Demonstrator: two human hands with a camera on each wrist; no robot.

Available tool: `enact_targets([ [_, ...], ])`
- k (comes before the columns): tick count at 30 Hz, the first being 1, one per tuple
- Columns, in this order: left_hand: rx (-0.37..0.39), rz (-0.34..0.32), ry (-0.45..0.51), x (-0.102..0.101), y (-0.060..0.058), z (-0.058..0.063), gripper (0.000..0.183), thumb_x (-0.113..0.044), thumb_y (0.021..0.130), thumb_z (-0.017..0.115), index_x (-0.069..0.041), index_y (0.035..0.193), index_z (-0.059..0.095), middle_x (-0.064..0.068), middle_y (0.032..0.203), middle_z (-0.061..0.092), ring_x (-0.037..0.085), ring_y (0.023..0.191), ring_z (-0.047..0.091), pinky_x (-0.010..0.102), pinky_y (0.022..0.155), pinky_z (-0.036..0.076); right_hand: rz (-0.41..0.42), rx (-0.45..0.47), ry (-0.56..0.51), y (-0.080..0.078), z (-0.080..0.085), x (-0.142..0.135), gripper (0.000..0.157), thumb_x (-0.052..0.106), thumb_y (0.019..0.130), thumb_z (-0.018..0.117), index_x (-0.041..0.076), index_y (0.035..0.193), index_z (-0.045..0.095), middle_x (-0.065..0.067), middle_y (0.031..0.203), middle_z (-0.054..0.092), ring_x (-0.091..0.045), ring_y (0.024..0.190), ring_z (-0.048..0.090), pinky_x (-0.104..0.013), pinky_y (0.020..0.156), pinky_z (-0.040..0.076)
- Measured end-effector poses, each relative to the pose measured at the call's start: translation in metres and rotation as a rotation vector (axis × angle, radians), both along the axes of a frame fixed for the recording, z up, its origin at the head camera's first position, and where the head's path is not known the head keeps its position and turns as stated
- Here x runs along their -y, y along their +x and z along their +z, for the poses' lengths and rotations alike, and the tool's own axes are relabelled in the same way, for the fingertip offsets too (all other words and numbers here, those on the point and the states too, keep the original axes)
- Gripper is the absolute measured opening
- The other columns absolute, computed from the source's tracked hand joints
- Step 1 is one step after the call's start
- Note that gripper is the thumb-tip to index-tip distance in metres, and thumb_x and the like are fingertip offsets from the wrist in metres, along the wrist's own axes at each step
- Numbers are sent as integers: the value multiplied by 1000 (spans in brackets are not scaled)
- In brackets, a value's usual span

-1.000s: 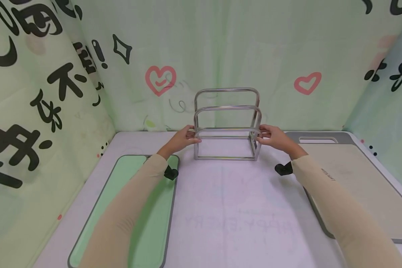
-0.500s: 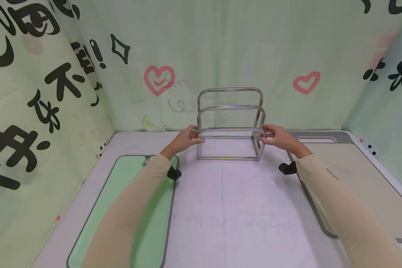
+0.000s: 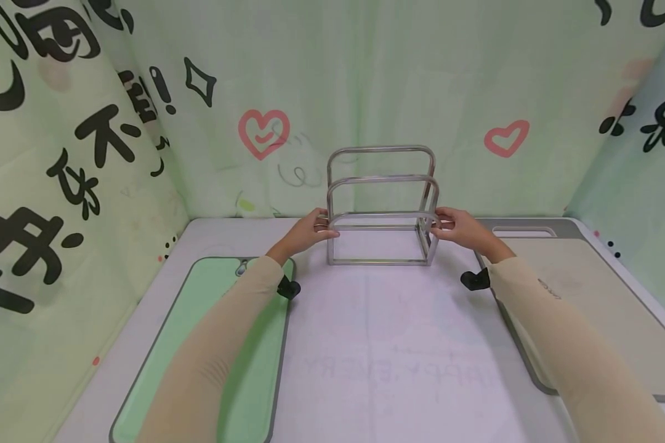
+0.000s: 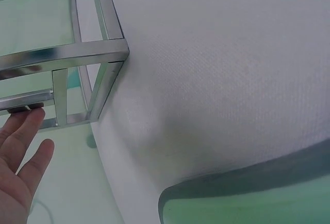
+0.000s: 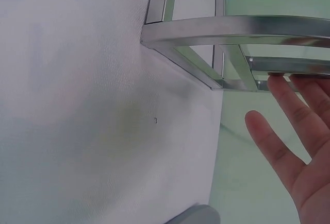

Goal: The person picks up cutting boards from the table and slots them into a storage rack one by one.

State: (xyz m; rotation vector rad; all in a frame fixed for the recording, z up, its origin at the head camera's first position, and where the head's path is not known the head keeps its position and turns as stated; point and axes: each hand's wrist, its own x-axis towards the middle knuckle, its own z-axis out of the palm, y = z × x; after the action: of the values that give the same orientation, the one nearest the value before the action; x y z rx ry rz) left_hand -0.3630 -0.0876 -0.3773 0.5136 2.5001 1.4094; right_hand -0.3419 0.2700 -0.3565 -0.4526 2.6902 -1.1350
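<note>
A silver metal rack (image 3: 379,262) of upright hoops stands on the white table near the back wall. My left hand (image 3: 302,235) holds its left side low down, thumb near the front hoop and fingers behind. The right hand (image 3: 464,232) holds the right side in the same way. In the left wrist view, fingertips (image 4: 35,115) touch an inner bar of the rack (image 4: 62,54), with one finger held away. Likewise, in the right wrist view, fingertips (image 5: 276,82) meet the rack's inner bar, and one finger stands off it. Neither thumb is plainly visible in the wrist views.
To the left lies a green cutting board (image 3: 260,369) with a grey rim, partly under my left sleeve. A beige cutting board (image 3: 598,307) with a grey handle slot lies at right, partly under the right sleeve. Printed green curtains (image 3: 366,86) close in the back and sides.
Both hands have moved the rack slightly to the right between one second and half a second ago. Since then the rack and hands have stayed almost still.
</note>
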Motion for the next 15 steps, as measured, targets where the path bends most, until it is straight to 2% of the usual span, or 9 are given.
enact_targets([
  [9,4,7,-13,0,2,0,71,-29,87,67,-5,143,29,15,141,46,26,134,43,41,108,38,1,3,5,4,1,-2,62,17,95,54,-10,142,24,-31,143,36,-45,133,35,-56,105,35],
  [15,15,-19,10,6,0,-4,72,-25,88,66,-7,147,28,13,145,43,25,136,39,40,111,35,-16,16,22,8,-3,-6,63,24,93,59,-7,141,30,-30,137,44,-42,128,42,-56,104,36],
])
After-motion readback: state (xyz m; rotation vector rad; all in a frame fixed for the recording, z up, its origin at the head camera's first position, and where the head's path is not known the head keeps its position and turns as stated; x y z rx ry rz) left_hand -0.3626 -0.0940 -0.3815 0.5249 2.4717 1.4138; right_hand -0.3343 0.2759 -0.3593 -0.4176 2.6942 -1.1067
